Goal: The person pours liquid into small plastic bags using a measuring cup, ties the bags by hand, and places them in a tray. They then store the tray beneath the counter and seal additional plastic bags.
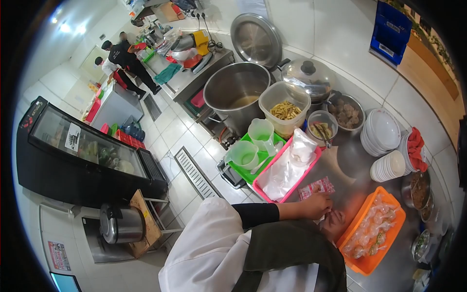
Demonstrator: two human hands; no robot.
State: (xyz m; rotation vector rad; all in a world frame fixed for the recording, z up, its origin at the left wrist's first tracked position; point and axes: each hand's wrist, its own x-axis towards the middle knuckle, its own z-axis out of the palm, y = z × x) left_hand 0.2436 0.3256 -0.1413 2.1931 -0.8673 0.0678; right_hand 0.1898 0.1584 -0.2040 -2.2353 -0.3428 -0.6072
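Observation:
My left hand [317, 206] is closed, its fingers bent in over the steel counter [338, 170]. Against it sits my right hand [333, 225], its fingers also drawn together. A small whitish bit shows between the two, too little to name. Just beyond my left hand lies a pink printed packet [316, 188]. To the right of my hands stands an orange basket [349, 238] holding several small knotted clear plastic bags [377, 226]. On the other side is a pink tray [266, 193] with white plastic bags [287, 175]. The apron hides my right forearm.
Beyond the pink tray are a green tray [247, 175] with plastic jugs [243, 155], a tub of yellowish pieces [284, 100] and a large pot [237, 90]. Stacked bowls [382, 131] and cups [387, 166] stand right. Two people [124, 61] work far off, near a fridge [87, 146].

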